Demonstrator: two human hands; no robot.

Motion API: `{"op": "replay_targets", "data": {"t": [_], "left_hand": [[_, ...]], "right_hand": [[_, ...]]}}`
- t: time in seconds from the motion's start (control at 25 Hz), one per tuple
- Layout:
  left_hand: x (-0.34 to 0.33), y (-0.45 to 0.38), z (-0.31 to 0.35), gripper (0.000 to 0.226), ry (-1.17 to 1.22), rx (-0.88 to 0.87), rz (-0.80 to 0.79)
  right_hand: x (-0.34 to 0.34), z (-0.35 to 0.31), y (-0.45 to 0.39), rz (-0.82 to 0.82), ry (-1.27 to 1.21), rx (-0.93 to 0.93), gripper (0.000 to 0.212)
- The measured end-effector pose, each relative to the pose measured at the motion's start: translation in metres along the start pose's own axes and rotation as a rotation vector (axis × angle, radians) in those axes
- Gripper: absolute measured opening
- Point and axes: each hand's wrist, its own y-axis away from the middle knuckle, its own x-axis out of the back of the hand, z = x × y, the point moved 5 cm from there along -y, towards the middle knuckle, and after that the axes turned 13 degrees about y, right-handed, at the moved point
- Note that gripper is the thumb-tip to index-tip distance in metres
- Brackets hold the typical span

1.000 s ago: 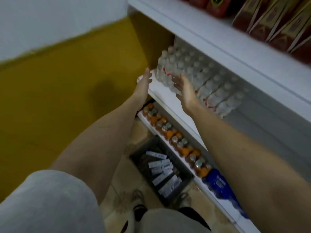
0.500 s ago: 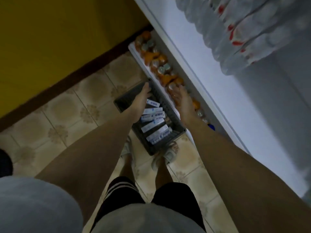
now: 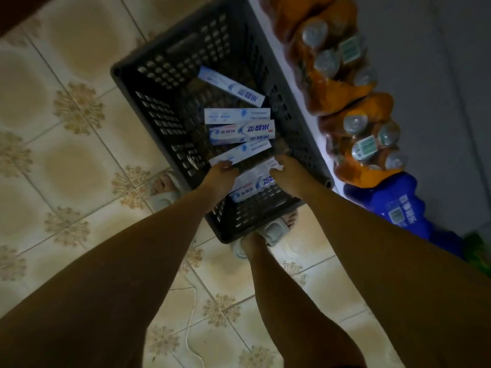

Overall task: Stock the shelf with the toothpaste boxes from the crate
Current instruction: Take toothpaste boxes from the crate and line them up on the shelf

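A perforated dark plastic crate [image 3: 170, 83] is sitting on patterned beige floor tiles [image 3: 66, 160]. Both the left hand [image 3: 218, 179] and the right hand [image 3: 288, 176] are reaching among flat white toothpaste boxes [image 3: 240, 128]; I cannot tell the fingers' grip.

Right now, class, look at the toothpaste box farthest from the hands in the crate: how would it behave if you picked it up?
The box looks like thin, long card: probably light and fairly stiff. Flat faces suggest it won't roll. Hard squeezing might dent it.

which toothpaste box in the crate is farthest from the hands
Start at the dark slatted crate on the tiled floor. Its far end holds one toothpaste box. It lies diagonally and alone, while the others sit bunched nearer the hands.
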Motion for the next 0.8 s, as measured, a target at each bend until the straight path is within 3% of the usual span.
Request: {"op": "replay_targets", "data": {"t": [0.08, 0.16, 0.32, 0.48, 0.8], "left_hand": [[-0.017, -0.047, -0.020, 0.036, -0.183, -0.043, -0.049], [-0.027, -0.087, -0.034, 0.032, -0.327, -0.052, -0.079], [-0.040, -0.137, -0.050, 0.030, -0.368, -0.053, -0.072], [-0.051, -0.147, -0.068, 0.051, -0.469, -0.007, -0.123], [-0.051, -0.134, -0.058, 0.071, -0.632, -0.102, -0.111]], "right_hand": [[-0.017, 0.026, -0.043, 0.044, 0.059, -0.051, 0.023], [-0.033, 0.044, -0.076, 0.033, 0.041, -0.092, 0.031], [-0.052, 0.060, -0.120, 0.041, 0.086, -0.121, 0.046], [-0.062, 0.065, -0.136, 0.077, 0.125, -0.111, 0.041], [-0.044, 0.054, -0.104, 0.091, -0.244, 0.068, 0.036]]}}
